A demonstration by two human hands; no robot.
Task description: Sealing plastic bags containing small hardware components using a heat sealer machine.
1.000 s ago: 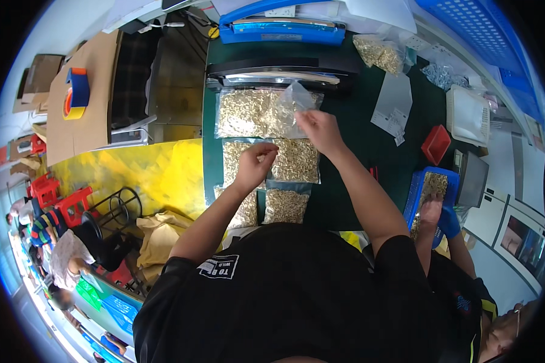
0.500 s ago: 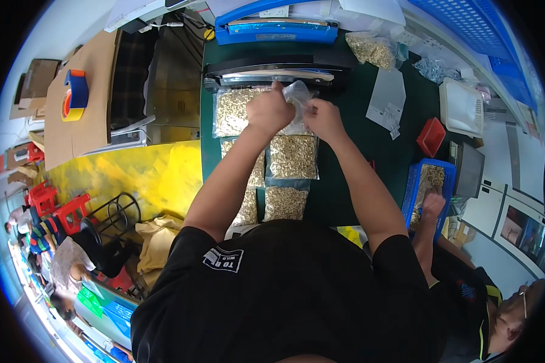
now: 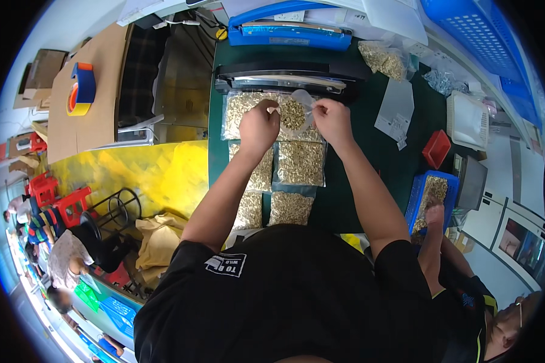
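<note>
A clear plastic bag of small brass-coloured metal parts lies in front of a black bag sealer; its mouth is spread wide and its contents show. My left hand is closed on the left side of the mouth, while my right hand pinches the right edge. Beside the left hand lies a filled bag. Nearer my body, several more filled bags sit in two columns, among them a flat one just below the spread bag.
A blue-framed sealer stands at the back. A loose bag of brass parts, a white paper sheet, a red bin and a white basket lie on the right. Another person's hand reaches into a blue basket.
The bag's mouth has been pulled apart, so the metal parts inside now show between my hands. My left hand has dropped slightly toward my body. The view has shifted a little.
</note>
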